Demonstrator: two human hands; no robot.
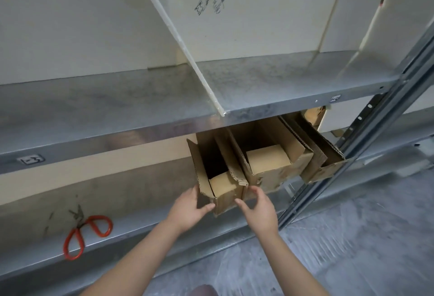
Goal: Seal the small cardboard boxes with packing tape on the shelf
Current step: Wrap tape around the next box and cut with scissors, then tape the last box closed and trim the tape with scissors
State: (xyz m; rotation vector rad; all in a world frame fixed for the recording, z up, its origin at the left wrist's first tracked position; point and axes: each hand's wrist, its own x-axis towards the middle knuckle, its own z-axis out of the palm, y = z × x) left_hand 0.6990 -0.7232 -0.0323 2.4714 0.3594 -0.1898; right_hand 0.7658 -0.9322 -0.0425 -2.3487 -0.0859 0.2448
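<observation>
Three small open cardboard boxes stand side by side on the lower metal shelf (141,220), their flaps up. My left hand (187,208) holds the left front corner of the nearest box (225,187), fingers on its side and thumb on its front. My right hand (260,211) is at that box's right front corner, thumb near the front face, fingers loosely bent and holding nothing. The middle box (270,161) and the right box (321,166) sit behind and to the right. No packing tape is in view.
Orange-handled scissors (87,232) lie on the lower shelf to the left. The upper shelf (117,105) overhangs the boxes, with a white divider (187,55) on it. A metal upright (366,135) stands at the right. Grey floor lies below.
</observation>
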